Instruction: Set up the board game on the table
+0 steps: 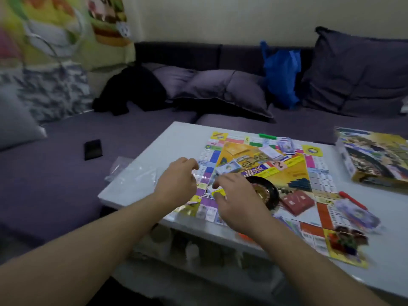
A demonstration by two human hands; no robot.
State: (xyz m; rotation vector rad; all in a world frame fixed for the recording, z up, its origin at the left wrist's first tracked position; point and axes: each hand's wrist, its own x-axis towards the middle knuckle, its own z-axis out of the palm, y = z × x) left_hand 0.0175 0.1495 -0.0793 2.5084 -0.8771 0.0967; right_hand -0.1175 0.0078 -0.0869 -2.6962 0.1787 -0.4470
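Both hands meet over game board (287, 173) w/ fingers curled: left hand (176, 182) on clear wrapper, right hand (238, 199) pinching yellow card (218, 192). Black spinner (268, 191) at 3 o'clock of right hand; box lid (375, 155) far right on white table (154, 151).

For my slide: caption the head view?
Both hands hold small pieces over the board on the table.

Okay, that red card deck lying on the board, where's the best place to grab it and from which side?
Probably pinch the red card deck across its two long edges from above. It lies flat on the game board, skewed, with the black spinner wheel close on its left, so approach from its freer right.
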